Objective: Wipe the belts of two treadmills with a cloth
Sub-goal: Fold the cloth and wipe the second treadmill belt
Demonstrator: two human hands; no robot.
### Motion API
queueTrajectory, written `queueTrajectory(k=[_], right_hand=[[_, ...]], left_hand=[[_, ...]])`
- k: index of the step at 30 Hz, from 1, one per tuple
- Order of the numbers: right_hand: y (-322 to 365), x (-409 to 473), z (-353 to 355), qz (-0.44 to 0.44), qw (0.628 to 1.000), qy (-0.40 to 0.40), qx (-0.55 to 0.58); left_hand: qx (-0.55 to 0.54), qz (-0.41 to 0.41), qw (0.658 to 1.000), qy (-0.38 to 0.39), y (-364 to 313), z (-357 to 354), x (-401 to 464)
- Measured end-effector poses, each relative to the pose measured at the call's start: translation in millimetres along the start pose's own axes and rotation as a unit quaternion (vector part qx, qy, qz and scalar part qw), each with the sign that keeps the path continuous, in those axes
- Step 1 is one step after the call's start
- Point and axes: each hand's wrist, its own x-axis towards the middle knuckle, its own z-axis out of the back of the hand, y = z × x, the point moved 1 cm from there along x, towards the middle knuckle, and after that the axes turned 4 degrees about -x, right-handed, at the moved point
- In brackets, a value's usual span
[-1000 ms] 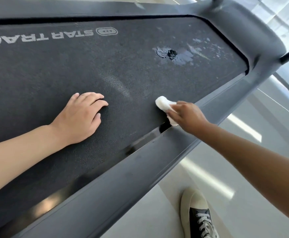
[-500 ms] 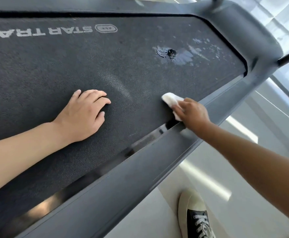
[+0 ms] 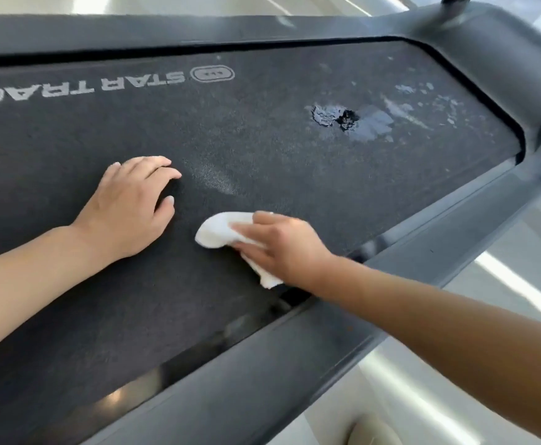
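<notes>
Head view: white lettering "STAR TRAC" [image 3: 79,88] with an oval logo reads upside down on the dark treadmill belt [image 3: 262,162]. The left hand [image 3: 127,210] lies flat, fingers together. The right hand [image 3: 282,245] presses a white cloth [image 3: 217,232] onto the belt, fingers clamped over it.

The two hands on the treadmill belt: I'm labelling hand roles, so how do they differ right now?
The left hand lies palm down, empty, fingers loosely spread on the belt; the right hand presses a white cloth against it. The left hand sits nearer the belt's middle; the right hand is nearer the side rail. Both are bare and rest on the belt.
</notes>
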Motion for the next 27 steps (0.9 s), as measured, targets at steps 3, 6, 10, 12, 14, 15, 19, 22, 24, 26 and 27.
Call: queueTrajectory(k=[3,6,10,12,14,15,19,22,24,26,27], right_hand=[[-111.7,61.0,21.8,-0.171,0.98,-0.02,-0.102],[-164.0,116.7,29.1,-0.242,0.962,-0.035,-0.124],[-100.6,149.3,-7.0,-0.113,0.99,-0.056,-0.057],[-48.3,142.5,-25.5,0.011,0.999,-0.029,-0.008],[-18.6,128.3,-30.6,0.115,0.993,0.011,0.028],[-22.3,130.0,-28.2,0.144,0.989,0.013,0.037],[-108.6,199.5,-17.2,0.032,0.999,-0.013,0.002],[-177.1,277.5,0.9,-0.117,0.992,-0.033,-0.034],[-187.7,315.5,1.2,-0.134,0.989,-0.017,-0.058],[-164.3,330.1,-4.5,-0.136,0.989,-0.015,-0.063],[-141.9,331.8,-9.8,-0.117,0.991,-0.006,-0.06]], left_hand=[[0.011,0.021,1.0,-0.014,3.8,-2.5,1.5],[0.013,0.047,0.998,-0.035,5.1,-8.7,1.7],[0.008,0.109,0.992,-0.058,5.8,-8.0,4.9],[0.007,0.12,0.991,-0.056,5.6,-7.4,5.4],[0.003,0.146,0.987,-0.064,6.0,-6.8,5.1],[0.003,0.166,0.983,-0.072,6.8,-6.1,5.5],[0.01,0.207,0.975,-0.08,5.9,-6.3,6.4],[0.004,0.208,0.975,-0.075,4.8,-5.9,8.4],[0.007,0.21,0.975,-0.072,4.3,-4.9,8.6],[0.009,0.211,0.975,-0.068,2.2,-2.9,9.6],[0.011,0.214,0.975,-0.066,1.4,-1.6,10.2]])
